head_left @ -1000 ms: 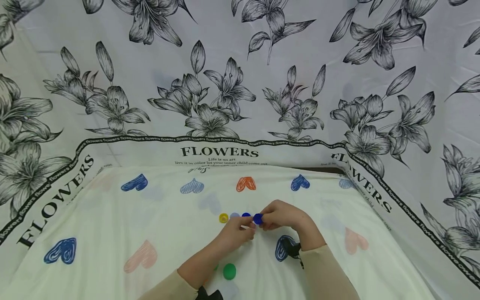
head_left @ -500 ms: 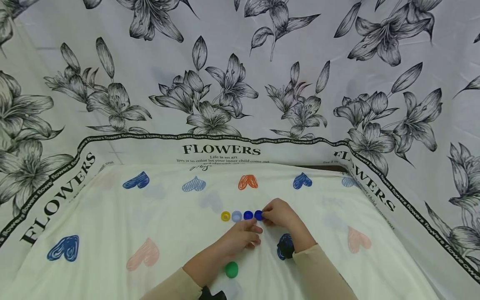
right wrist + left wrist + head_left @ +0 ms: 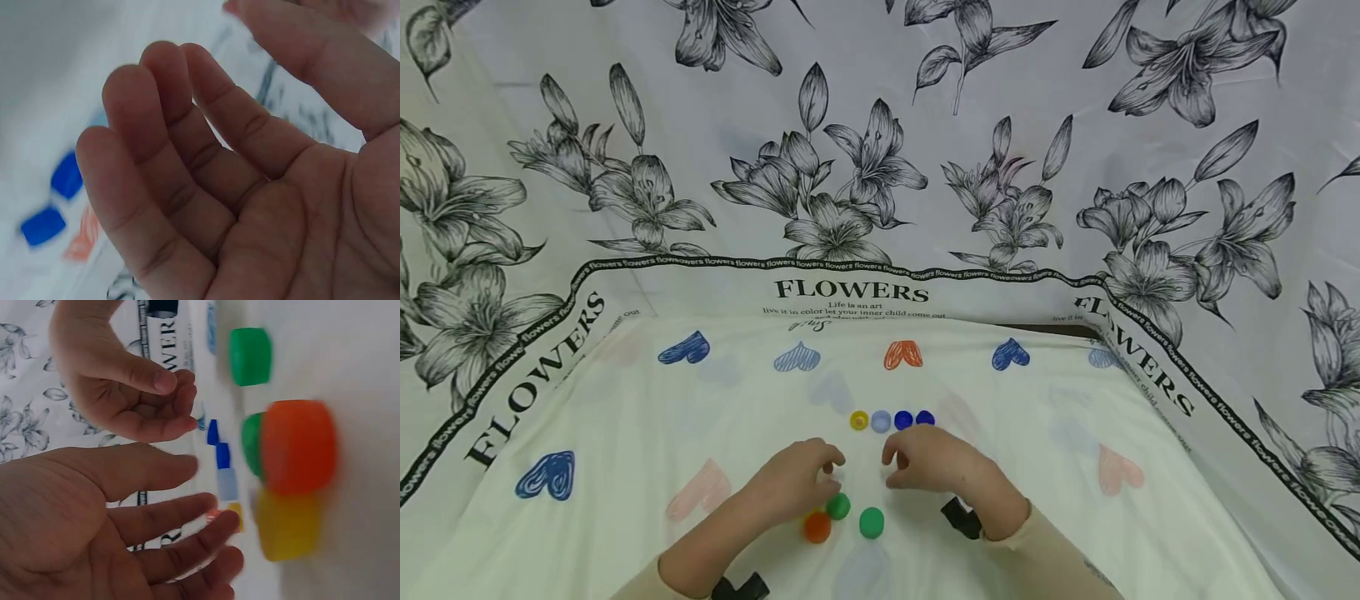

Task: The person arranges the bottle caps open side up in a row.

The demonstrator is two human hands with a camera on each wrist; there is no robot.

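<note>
A row of bottle caps lies on the cloth in the head view: a yellow cap [image 3: 859, 420], a light blue cap [image 3: 881, 422], a dark blue cap [image 3: 903, 420] and a second dark blue cap [image 3: 926, 418]. My right hand [image 3: 936, 460] hovers just in front of the row's right end, fingers loosely bent and holding nothing. Left of it, my left hand [image 3: 793, 479] hangs with relaxed fingers, nothing in its grasp. Nearest to that hand are a green cap [image 3: 838, 506], an orange cap [image 3: 817, 527] and another yellow cap [image 3: 290, 525], mostly hidden in the head view.
Another green cap [image 3: 872, 523] lies apart, right of the orange one. A white cloth [image 3: 1030, 417] printed with hearts covers the surface. Behind it hangs a flower-printed curtain [image 3: 850, 75].
My right hand has let go of the second dark blue cap, leaving it at the row's right end. Both hands have drawn back toward me, the left one moving left toward the loose caps.
</note>
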